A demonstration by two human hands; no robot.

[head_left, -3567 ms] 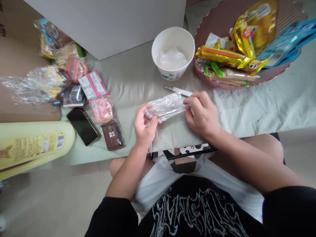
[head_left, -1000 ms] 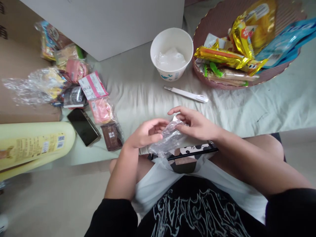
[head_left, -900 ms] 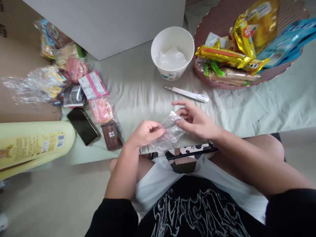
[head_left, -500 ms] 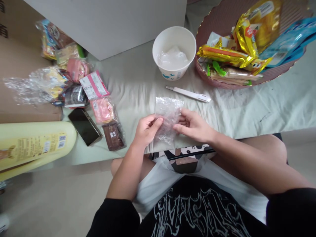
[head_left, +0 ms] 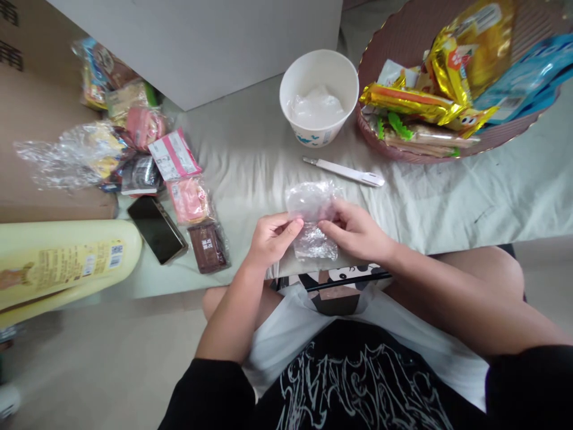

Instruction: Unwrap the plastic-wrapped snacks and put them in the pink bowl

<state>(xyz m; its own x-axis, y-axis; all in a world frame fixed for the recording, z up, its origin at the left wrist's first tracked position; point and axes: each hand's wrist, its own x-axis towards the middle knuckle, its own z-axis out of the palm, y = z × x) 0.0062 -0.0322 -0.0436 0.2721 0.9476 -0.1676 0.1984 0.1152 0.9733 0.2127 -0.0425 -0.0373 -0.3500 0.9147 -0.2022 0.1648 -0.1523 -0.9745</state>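
On the brown packet (head_left: 208, 254), which lies near the front edge of the surface toward its left end, I can read white characters that look like 可可; the line under them is too small. The yellow container (head_left: 71, 251) at the front left corner carries brown small print and a square code, too fine for me. The cardboard box (head_left: 49, 131) at the left end shows big dark characters, unclear. In the basket at the far right corner, the blue pouch (head_left: 519, 77) bears blurred lettering and a barcode. The ornate letters on the black shirt (head_left: 358, 370) I cannot make out.
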